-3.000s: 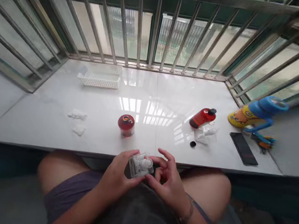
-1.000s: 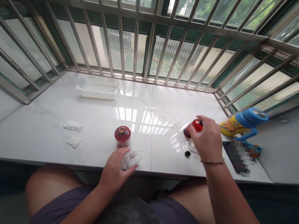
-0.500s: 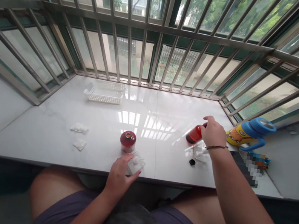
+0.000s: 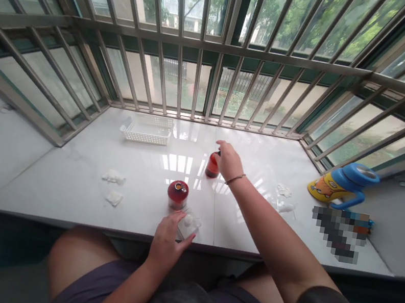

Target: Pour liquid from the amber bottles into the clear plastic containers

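The right hand (image 4: pixel 229 160) is reaching far out over the white shelf (image 4: pixel 67 170) and is closing its fingers around the top of a red bottle (image 4: pixel 213 165), which is standing up near the middle. The left hand (image 4: pixel 167 238) is lying at the near edge, its fingers wrapping partly around a small clear box (image 4: pixel 188 224). A white basket (image 4: pixel 146 131) is sitting at the back by the bars. A yellow and blue cup (image 4: pixel 340 184) is lying on its side at the far right. A short red jar (image 4: pixel 178 193) is standing just behind the clear box. Little white scraps (image 4: pixel 113 176) are lying to the left.
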`<state>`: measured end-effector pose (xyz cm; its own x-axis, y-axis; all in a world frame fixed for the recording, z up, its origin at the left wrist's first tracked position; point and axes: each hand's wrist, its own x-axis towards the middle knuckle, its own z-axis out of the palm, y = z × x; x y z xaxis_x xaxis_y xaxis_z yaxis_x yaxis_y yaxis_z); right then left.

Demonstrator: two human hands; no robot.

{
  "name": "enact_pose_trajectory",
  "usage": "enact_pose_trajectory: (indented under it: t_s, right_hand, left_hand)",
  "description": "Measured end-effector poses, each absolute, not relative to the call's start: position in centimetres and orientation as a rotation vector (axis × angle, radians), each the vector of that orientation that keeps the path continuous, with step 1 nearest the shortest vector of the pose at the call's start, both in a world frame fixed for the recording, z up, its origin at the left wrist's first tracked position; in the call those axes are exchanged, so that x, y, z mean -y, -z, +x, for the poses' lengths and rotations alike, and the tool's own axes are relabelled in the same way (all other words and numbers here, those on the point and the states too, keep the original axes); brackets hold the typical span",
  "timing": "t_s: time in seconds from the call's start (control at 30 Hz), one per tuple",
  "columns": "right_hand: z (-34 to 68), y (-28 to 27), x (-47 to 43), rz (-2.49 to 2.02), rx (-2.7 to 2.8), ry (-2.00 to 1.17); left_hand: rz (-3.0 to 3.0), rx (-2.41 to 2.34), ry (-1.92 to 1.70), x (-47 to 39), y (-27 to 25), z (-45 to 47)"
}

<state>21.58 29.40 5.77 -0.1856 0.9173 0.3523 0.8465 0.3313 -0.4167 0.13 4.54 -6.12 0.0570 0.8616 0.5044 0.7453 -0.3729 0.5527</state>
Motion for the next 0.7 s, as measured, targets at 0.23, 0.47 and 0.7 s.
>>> enact_pose_trajectory:
  t_s: [0.23,0.47,0.7]
  right_hand:
    - [12.8,-6.9,-30.1,-1.231,2.271,-0.291]
    - [22.6,-7.8,-23.6,-1.433,2.230,-0.120]
    - [40.9,-4.3,-15.3,-2.203,1.995,0.214]
  left_hand:
    - [2.202,-1.654,-1.229,-4.7,5.9,0.0]
    - [2.201,-1.629,-1.247,-4.8,6.1,0.0]
    - [2.190,-1.601,-1.295,-4.8,6.3,0.0]
